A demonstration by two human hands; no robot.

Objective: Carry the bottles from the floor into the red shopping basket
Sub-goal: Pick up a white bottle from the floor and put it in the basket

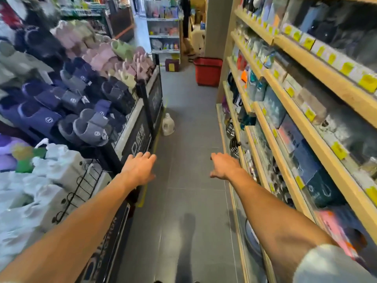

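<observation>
Shop aisle. Left hand point(140, 168) and right hand point(224, 166) reach forward, fingers loosely spread, holding nothing. A white bottle point(168, 124) stands on the grey floor point(189, 180) at the foot of the slipper rack point(140, 129). The red basket point(208, 71) stands at the aisle's far end, beside the shelves point(344, 94). Rack lettering and yellow tags point(346, 68) are too blurred to read. The floor between rack and shelves runs open to the basket.

Aisle with grey tile floor point(189, 180). Left hand point(140, 167) and right hand point(223, 166) extended forward, fingers straight, holding nothing. One white bottle point(168, 124) upright on floor beside slipper rack point(85, 94). Red basket point(208, 71) on floor farther ahead, near wooden shelves point(295, 119).
</observation>
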